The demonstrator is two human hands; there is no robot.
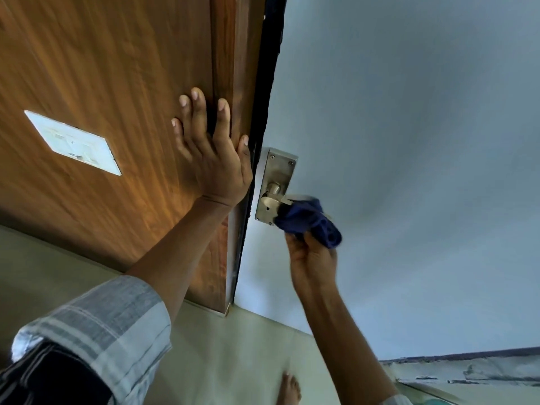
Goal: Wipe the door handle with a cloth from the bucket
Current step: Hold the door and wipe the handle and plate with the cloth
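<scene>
A steel lever door handle [271, 197] sits on a steel backplate [277, 171] fixed to a pale blue door [409, 141]. My right hand [311, 255] grips a dark blue cloth [309, 222] and presses it over the lever's outer end, hiding that part. My left hand [213, 150] lies flat with fingers spread on the brown wooden panel [102, 83] beside the door edge, holding nothing. No bucket is in view.
A white switch plate [73, 141] is set in the wooden panel at the left. A dark gap runs between the panel and the door. The pale floor [233, 361] lies below, with my bare foot [289, 387] near the bottom edge.
</scene>
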